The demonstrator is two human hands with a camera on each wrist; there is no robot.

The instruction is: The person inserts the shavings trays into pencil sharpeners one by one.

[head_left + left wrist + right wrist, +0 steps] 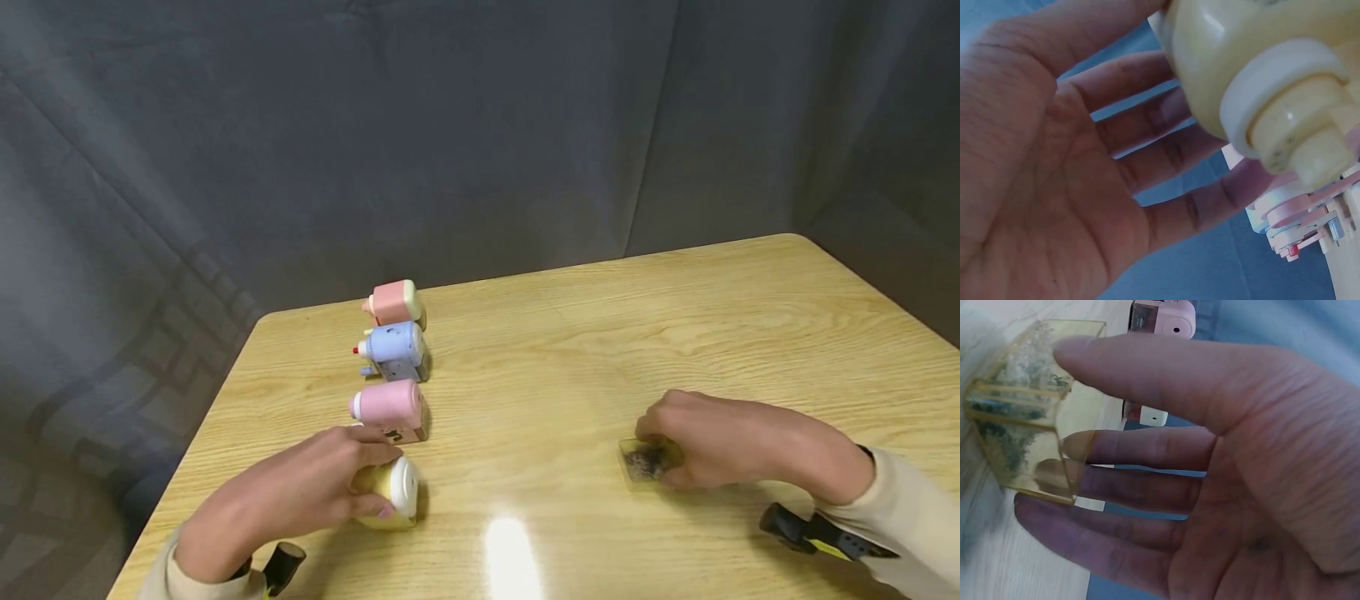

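With the left hand (300,492) gripping the yellow pencil sharpener (393,493) near the desk's left edge, the right hand (712,442) should keep its pinched clear shavings drawer (645,458) level

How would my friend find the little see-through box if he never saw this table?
Start at the wooden table, then go to its right side, away from the row of pastel sharpeners. The right hand holds a small clear yellowish box with dark shavings inside; nothing else is see-through.
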